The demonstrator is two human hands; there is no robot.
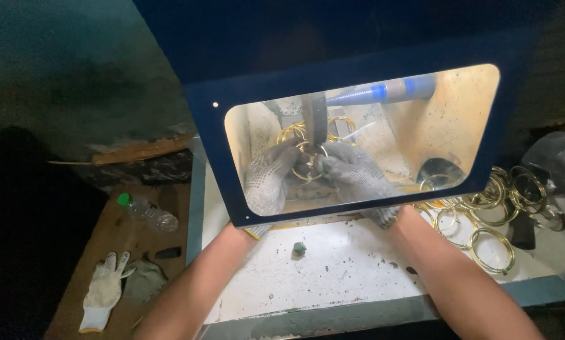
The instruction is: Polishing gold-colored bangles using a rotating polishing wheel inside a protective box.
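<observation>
Far left, on the brown board (106, 252): one spare knitted glove (104, 291), white, lying flat with its fingers spread. Just beside it, one crumpled grey rag (144, 280) and a small dark scrap. Above these, one clear plastic bottle (149, 215) with a green cap, lying on its side.

Centre, on the pale dusty worktop (333, 271): one small green lump (299, 249), alone, between your forearms.

Above the worktop: one dark blue shield (204, 132) with a clear window, tilted toward you. You work behind it, seen through the pane.

Your left hand (268, 179), in a grey knitted glove, has its fingers curled and pinching the left side of one gold ring (309, 162). Your right hand (352, 176), gloved alike, pinches the same ring from the right. The ring sits between both hands, in the lit space behind the window, held up against the foot of a dark upright bar (314, 119). More gold rings (340, 126) hang or stand just behind that bar; how they are fixed cannot be told.

Upper right of the window: one blue and grey cylinder (389, 91), slanting down toward the bar.

Right, on the worktop: one heap of loose gold rings (493, 208), overlapping, with one ring (491, 250) lying nearest you at the edge of the heap.
</observation>
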